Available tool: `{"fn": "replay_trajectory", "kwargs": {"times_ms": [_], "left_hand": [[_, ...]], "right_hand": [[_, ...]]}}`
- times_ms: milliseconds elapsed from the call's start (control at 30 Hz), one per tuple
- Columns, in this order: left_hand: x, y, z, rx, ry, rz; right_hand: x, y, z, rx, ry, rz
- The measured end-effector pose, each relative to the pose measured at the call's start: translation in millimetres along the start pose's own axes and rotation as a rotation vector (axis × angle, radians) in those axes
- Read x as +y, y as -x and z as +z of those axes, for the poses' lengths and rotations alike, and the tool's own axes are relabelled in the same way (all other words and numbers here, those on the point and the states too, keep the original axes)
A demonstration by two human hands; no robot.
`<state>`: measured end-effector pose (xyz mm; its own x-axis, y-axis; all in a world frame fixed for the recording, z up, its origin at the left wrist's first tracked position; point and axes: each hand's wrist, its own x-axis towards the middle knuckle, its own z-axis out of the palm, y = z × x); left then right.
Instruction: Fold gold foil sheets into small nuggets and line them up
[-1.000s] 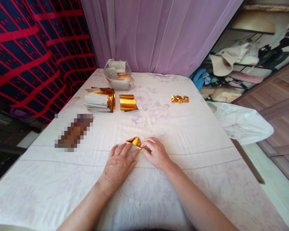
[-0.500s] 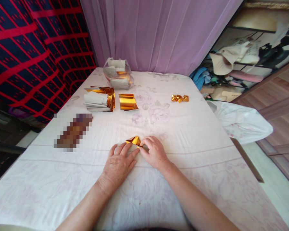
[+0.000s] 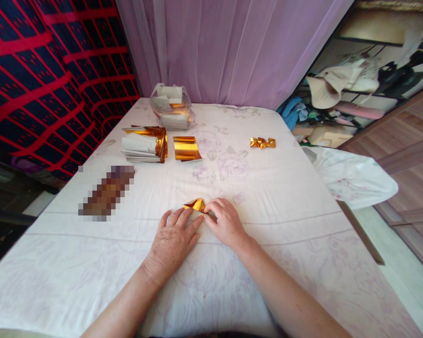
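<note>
A partly folded piece of gold foil paper (image 3: 197, 205) lies on the table in front of me, with angled creases standing up from it. My left hand (image 3: 174, 237) is palm down with its fingers stretched and spread; their tips rest on the paper's near edge. From the right, my right hand (image 3: 227, 219) pinches the paper's right end between thumb and forefinger. The two hands nearly meet at the fingertips, which cover the lower right part of the paper.
A stack of gold-and-white sheets (image 3: 143, 146) stands at the back left, beside a single gold sheet (image 3: 186, 148). Behind them is a clear plastic bag (image 3: 172, 110) of more sheets. Folded gold pieces (image 3: 262, 142) lie at the back right. A pixelated item (image 3: 107, 192) lies left.
Both hands stay at the folded gold foil paper, with hardly any movement of the fingers. The whole view has shifted very slightly.
</note>
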<state>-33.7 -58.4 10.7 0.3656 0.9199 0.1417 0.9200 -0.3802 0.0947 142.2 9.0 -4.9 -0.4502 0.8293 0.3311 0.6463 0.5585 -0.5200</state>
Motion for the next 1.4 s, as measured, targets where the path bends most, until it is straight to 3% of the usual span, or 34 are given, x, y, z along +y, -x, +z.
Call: {"fn": "replay_trajectory", "kwargs": {"times_ms": [267, 667, 1000, 1400], "left_hand": [[0, -1, -2.9, -0.013, 0.016, -0.008], [-4, 0, -1.1, 0.007, 0.045, -0.002], [-11, 1, -5.8, -0.018, -0.02, 0.085], [-16, -6, -12.5, -0.045, 0.102, 0.077]], "right_hand": [[6, 2, -4, -0.011, -0.072, -0.055], [6, 0, -1, -0.008, -0.061, -0.016], [6, -1, -1, -0.002, -0.057, -0.018], [9, 11, -5, 0.001, -0.084, -0.097]]}}
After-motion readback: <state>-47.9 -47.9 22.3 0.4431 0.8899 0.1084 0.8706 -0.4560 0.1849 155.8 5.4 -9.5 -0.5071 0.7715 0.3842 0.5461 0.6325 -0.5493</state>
